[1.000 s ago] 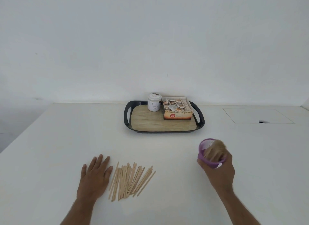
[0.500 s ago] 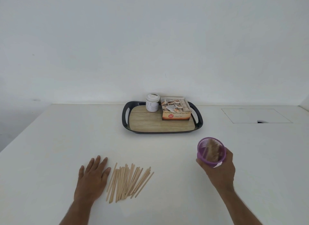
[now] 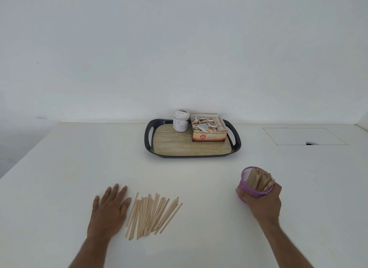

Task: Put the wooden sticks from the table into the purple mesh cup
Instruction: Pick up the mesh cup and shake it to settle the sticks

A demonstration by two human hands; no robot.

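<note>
Right hand (image 3: 262, 204) grips the purple cup (image 3: 253, 185), fingers and thumb curled round its lower wall; cup tilted, mouth facing up and toward the camera, a bundle of sticks (image 3: 259, 180) inside it, tips poking past the rim. Cannot tell whether the cup base touches the desk (image 3: 79, 168). Cup sits well right of the loose stick pile (image 3: 151, 216), which lies flat on the desk, sticks roughly parallel and fanned slightly, far ends leaning right. Left hand (image 3: 109, 210) lies palm down on the desk just left of the pile, fingers straight and a bit spread, holding nothing; index side close to the leftmost stick, contact unclear. Beyond the pile, near the desk's far edge by the wall, a dark tray (image 3: 148, 140) with handles and a wood-look floor. On the tray, at its back, a white jar (image 3: 180, 121) upright and just right of it an open box (image 3: 208, 131) of sachets, the two near each other. Far right of the tray, a rectangular hatch (image 3: 304, 136) outline set in the desk surface.
</note>
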